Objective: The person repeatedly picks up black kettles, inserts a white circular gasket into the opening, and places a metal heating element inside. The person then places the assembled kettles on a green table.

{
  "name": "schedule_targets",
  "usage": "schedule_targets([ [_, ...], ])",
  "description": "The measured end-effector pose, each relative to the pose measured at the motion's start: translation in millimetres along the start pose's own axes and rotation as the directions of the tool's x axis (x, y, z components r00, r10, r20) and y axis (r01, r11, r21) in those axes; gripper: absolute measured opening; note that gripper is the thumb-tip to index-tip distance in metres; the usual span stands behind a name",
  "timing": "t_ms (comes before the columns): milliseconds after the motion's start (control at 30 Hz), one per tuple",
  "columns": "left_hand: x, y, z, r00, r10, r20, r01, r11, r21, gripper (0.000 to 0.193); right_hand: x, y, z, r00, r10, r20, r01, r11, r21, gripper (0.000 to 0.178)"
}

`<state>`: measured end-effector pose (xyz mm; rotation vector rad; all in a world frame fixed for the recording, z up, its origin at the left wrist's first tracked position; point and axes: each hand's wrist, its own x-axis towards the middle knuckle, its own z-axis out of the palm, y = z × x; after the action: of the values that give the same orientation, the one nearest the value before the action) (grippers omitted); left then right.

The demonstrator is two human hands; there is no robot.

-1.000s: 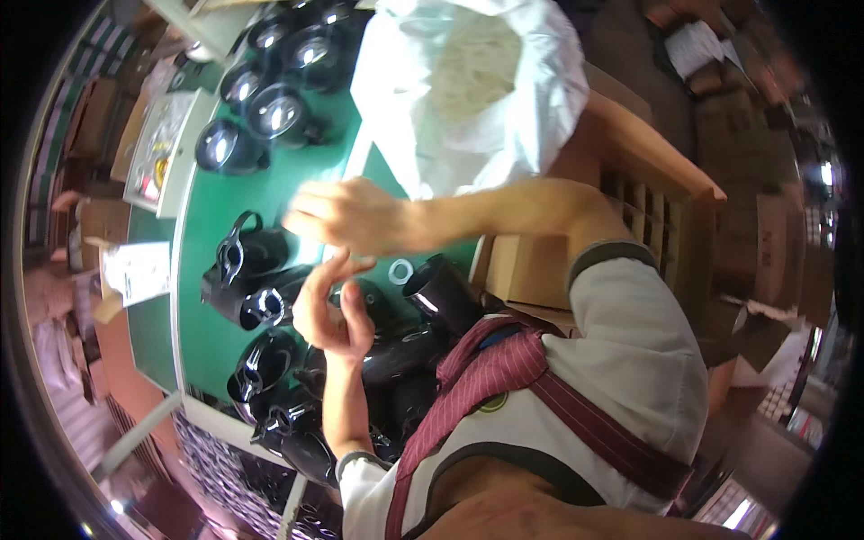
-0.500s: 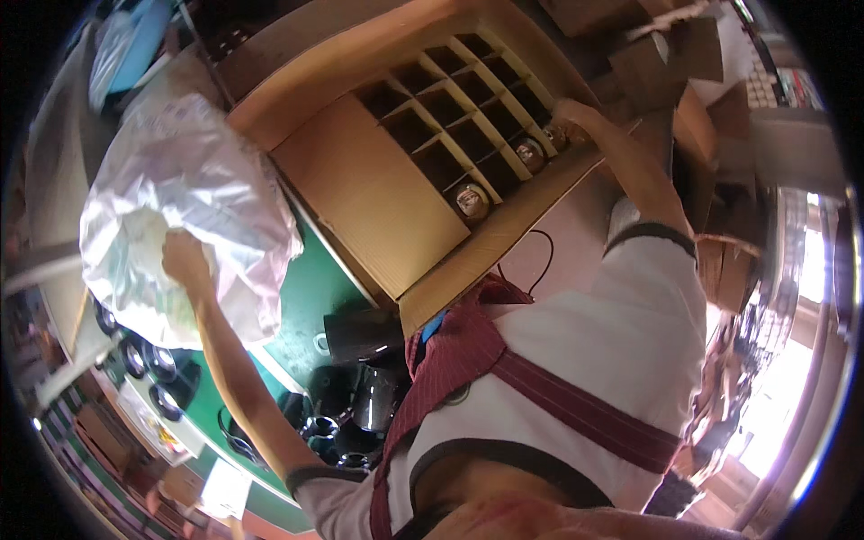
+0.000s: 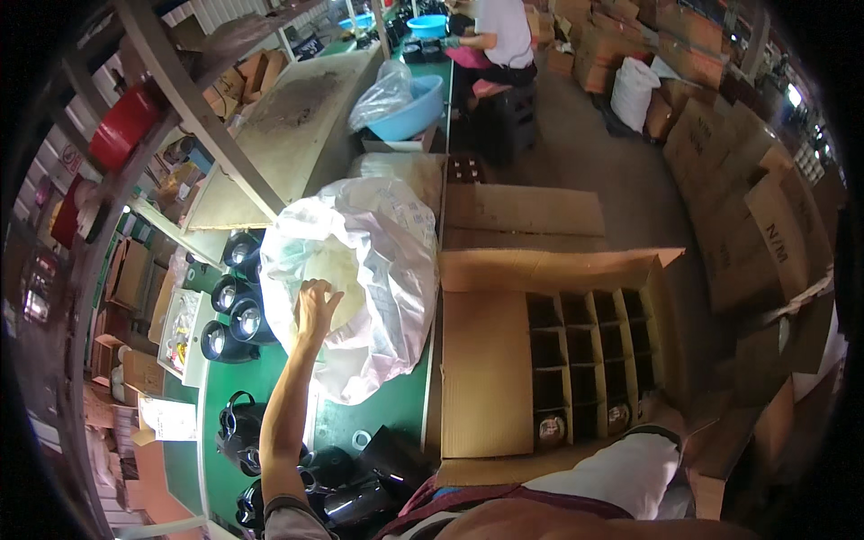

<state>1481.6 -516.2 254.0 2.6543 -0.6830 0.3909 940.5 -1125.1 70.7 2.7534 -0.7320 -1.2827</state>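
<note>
My left hand (image 3: 315,308) reaches into the mouth of a white plastic sack (image 3: 396,297) on the green table. Its fingers are bent and the thumb stands apart, with nothing visible in them; something pale (image 3: 331,274) lies inside the sack. At the near right corner of a divided cardboard box (image 3: 486,387) is my right hand (image 3: 650,412), mostly hidden in shadow, so its fingers cannot be made out. Two shiny, round-topped pieces, one silvery (image 3: 551,430) and another beside it (image 3: 618,417), sit in cells of the near row. Other cells look dark.
Black jugs (image 3: 241,432) and black cylindrical casings (image 3: 346,504) crowd the green table near me. More black round parts (image 3: 245,317) stand left of the sack. A metal shelf post (image 3: 198,108) slants at left. Farther off, a person (image 3: 504,36) sits by blue basins (image 3: 409,108).
The view has swung upward, bringing the workshop and a seated person into sight. My left hand stays at the sack's mouth; my right stays by the box's near corner, now less visible.
</note>
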Motion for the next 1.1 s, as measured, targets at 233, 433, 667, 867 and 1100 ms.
schedule_targets([
  [233,-3.3,35.0,-3.4,0.988,0.026,-0.152,-0.057,0.977,-0.204,0.027,-50.5,17.5,-18.4,0.993,-0.039,0.114,0.053,0.99,-0.127,0.066],
  [433,-35.4,58.3,-54.4,0.941,-0.332,-0.065,0.223,0.752,-0.62,0.021,-127.2,-6.5,-139.8,0.997,0.065,-0.052,-0.074,0.979,-0.188,0.101],
  [667,-114.6,89.5,-127.8,0.959,-0.246,0.142,0.179,0.139,-0.974,0.014,-205.0,-213.7,-277.9,0.635,0.01,-0.772,0.769,0.082,0.634,0.07],
  [867,-201.8,95.4,-162.0,0.93,-0.366,-0.043,0.173,0.538,-0.825,0.025,-217.7,-384.6,-296.5,0.75,-0.44,-0.494,0.35,-0.37,0.861,0.038],
  [1100,-273.2,49.4,-149.1,0.76,-0.636,-0.135,0.194,0.42,-0.887,0.029,-226.7,-464.5,-284.8,0.573,-0.714,-0.403,0.447,-0.14,0.883,0.06],
])
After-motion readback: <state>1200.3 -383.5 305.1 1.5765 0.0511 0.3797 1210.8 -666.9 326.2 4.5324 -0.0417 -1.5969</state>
